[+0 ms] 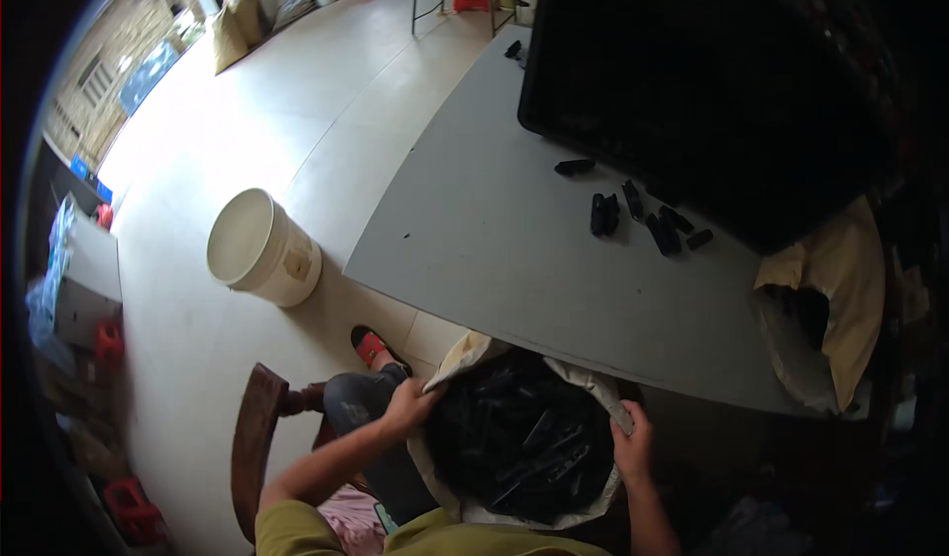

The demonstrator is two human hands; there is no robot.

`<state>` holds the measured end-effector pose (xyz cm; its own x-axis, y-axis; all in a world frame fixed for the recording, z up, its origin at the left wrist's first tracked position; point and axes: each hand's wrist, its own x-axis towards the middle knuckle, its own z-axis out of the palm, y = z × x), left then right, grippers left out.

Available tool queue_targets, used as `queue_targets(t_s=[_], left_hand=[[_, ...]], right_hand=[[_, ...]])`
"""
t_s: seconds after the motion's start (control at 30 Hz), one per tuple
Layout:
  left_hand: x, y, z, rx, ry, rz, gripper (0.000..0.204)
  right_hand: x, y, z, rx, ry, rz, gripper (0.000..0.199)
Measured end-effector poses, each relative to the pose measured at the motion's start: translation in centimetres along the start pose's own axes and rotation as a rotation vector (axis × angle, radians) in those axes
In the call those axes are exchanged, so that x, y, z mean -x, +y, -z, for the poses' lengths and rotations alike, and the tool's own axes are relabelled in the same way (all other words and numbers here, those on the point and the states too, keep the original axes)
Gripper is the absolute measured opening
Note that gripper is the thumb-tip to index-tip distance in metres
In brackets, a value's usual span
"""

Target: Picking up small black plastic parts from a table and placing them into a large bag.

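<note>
A pale woven sack (465,350) stands open in front of me at the table's near edge, its rim rolled outward. Inside lie many small black plastic parts (539,437); their exact kind I cannot make out. My left hand (409,406) is closed on the left side of the rim. On the opposite side, my right hand (633,437) pinches the rim's folded edge. Several similar black parts (660,232) lie loose on the grey table (474,230), below a large black bin (692,91).
At the table's right end lies a torn, open tan sack (840,299). A whitish bucket (265,250) stands on the floor to the left. Beside my left leg is a wooden chair (259,437). Red stools (133,512) and bagged goods line the left wall.
</note>
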<state>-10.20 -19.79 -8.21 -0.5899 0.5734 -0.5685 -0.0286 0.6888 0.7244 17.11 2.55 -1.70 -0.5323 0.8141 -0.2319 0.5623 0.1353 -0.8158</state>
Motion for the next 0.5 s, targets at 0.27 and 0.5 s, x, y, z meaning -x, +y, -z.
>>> queue_targets(t_s=[0.27,0.5], left_hand=[[3.4,-6.1,2.2,0.308,0.248,-0.107,0.023],[7.5,-7.2,2.2,0.711,0.563,-0.049,0.020]], right_hand=[[0.6,-4.5,-5.6,0.073,0.062,0.338,0.032],[-1.9,-10.4,-11.1,0.240,-0.116,0.596,0.040]])
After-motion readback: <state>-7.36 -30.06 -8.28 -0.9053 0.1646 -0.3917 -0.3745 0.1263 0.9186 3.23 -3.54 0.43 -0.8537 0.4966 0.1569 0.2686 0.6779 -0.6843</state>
